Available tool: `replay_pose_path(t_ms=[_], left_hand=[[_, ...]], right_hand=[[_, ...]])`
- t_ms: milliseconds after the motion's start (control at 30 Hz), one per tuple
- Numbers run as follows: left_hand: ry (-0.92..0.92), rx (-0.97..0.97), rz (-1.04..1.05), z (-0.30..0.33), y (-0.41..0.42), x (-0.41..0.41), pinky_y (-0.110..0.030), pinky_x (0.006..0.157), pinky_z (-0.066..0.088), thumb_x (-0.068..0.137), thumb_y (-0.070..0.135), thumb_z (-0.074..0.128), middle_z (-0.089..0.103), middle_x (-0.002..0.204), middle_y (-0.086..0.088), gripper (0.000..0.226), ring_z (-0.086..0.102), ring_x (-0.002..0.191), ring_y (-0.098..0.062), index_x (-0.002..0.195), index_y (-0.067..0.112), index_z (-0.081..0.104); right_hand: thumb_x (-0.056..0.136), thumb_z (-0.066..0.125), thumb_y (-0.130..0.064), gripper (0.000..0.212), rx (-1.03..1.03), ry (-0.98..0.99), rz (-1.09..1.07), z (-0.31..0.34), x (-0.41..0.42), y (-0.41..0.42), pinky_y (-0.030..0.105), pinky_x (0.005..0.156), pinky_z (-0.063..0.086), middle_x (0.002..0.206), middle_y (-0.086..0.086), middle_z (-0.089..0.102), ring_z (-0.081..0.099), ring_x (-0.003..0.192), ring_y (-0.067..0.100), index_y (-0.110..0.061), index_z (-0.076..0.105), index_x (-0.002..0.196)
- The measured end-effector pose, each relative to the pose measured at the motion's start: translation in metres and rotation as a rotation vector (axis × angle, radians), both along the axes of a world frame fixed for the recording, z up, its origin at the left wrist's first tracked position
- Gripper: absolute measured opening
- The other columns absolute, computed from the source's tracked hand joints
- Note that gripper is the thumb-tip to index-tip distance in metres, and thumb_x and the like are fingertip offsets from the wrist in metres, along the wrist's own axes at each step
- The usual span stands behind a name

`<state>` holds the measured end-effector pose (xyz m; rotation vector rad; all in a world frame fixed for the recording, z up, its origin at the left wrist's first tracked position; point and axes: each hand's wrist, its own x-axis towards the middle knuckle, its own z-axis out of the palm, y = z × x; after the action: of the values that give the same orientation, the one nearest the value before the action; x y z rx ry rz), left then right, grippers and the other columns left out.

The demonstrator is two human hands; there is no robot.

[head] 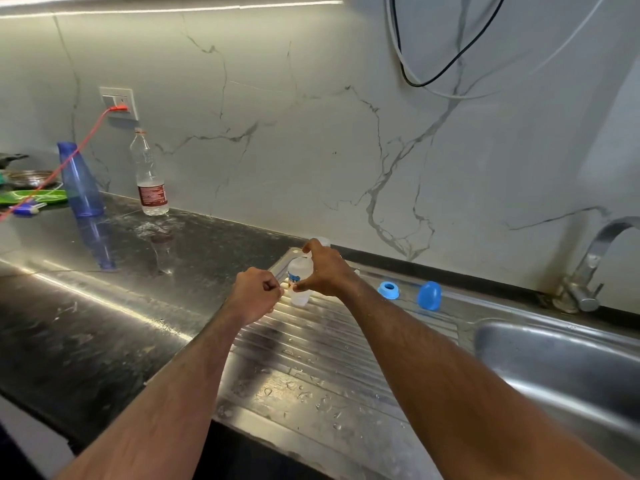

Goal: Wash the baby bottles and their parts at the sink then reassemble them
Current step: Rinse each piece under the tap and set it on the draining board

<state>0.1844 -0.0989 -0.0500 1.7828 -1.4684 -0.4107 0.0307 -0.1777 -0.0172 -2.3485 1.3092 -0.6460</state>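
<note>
A clear baby bottle [298, 282] with a blue print stands upright at the far end of the ribbed steel drainboard [311, 341]. My right hand [323, 268] grips it, fingers curled over its top and thumb against its side. My left hand [254, 294] hovers just left of the bottle with its fingers curled; whether it pinches something small is unclear. A blue screw ring [388, 290] and a blue dome cap [429, 295] lie on the drainboard to the right.
The steel sink basin [561, 368] lies at the right with a tap [588, 268] behind it. On the dark counter at the left stand a blue plastic bottle [80, 180] and a clear water bottle [149, 174]. An orange cable [69, 161] runs from a wall socket.
</note>
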Motion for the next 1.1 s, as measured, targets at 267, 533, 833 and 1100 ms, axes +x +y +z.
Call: replay_pose_path(t_ms=[267, 533, 833, 1100], left_hand=[[0.054, -0.094, -0.089, 0.017, 0.004, -0.05, -0.031, 0.058, 0.054, 0.085, 0.016, 0.079, 0.071, 0.059, -0.004, 0.024, 0.06, 0.046, -0.007, 0.064, 0.008, 0.071], [0.247, -0.165, -0.303, 0.026, -0.029, -0.199, -0.018, 0.044, 0.043, 0.092, 0.006, 0.066, 0.068, 0.065, -0.006, 0.023, 0.057, 0.043, -0.01, 0.069, 0.011, 0.068], [0.251, -0.119, -0.586, -0.003, -0.073, -0.407, -0.022, 0.042, 0.046, 0.095, 0.013, 0.067, 0.07, 0.066, -0.007, 0.013, 0.062, 0.057, -0.015, 0.086, 0.015, 0.075], [0.412, -0.099, -0.565, -0.002, -0.136, -0.497, -0.025, 0.047, 0.051, 0.091, 0.008, 0.073, 0.072, 0.079, -0.005, 0.01, 0.065, 0.061, -0.011, 0.1, 0.006, 0.076]], right_hand=[[0.079, 0.086, -0.026, 0.067, -0.013, -0.11, -0.044, 0.003, -0.069, 0.019, 0.035, 0.101, 0.049, 0.138, 0.003, 0.054, 0.054, 0.122, 0.02, -0.019, 0.049, 0.135], [0.08, 0.08, -0.022, 0.029, -0.079, -0.154, -0.287, -0.016, -0.244, 0.047, 0.031, 0.084, 0.052, 0.106, -0.002, 0.062, 0.06, 0.093, 0.015, -0.019, 0.065, 0.105], [0.089, 0.072, -0.008, 0.012, -0.108, -0.237, -0.719, -0.055, -0.459, 0.083, 0.028, 0.077, 0.056, 0.081, -0.005, 0.068, 0.065, 0.077, 0.007, -0.019, 0.069, 0.085], [0.086, 0.073, -0.008, 0.009, -0.07, -0.373, -0.761, -0.081, -0.486, 0.054, 0.022, 0.079, 0.053, 0.078, -0.007, 0.071, 0.065, 0.075, 0.003, -0.017, 0.073, 0.085]])
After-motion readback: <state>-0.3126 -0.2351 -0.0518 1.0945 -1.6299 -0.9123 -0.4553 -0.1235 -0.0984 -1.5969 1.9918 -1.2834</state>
